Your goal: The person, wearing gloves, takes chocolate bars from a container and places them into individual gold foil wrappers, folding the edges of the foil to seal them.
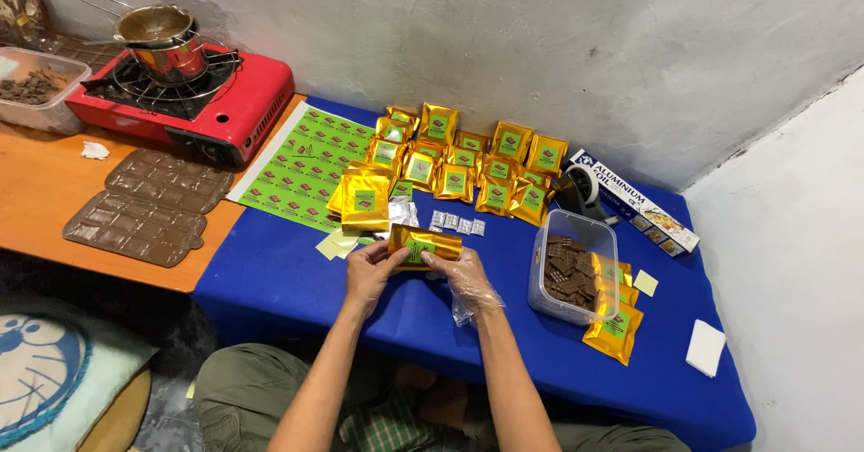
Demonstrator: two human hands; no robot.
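Observation:
Both hands hold one gold foil pouch (423, 243) with a green label, just above the blue tabletop (297, 281). My left hand (367, 270) is bare and grips the pouch's left end. My right hand (461, 277), in a clear plastic glove, grips its right end. Just beyond the pouch lie small silver sachets (456, 223) and a stack of gold pouches (364, 202). Several more gold pouches (468, 160) stand in rows further back.
A clear tub of brown chocolate pieces (573, 268) sits to the right, with gold pouches (615, 331) beside it. A foil box (634, 200), tape dispenser (583, 189), green label sheet (310, 169), red stove with pot (184, 92) and brown moulds (148, 207) lie around.

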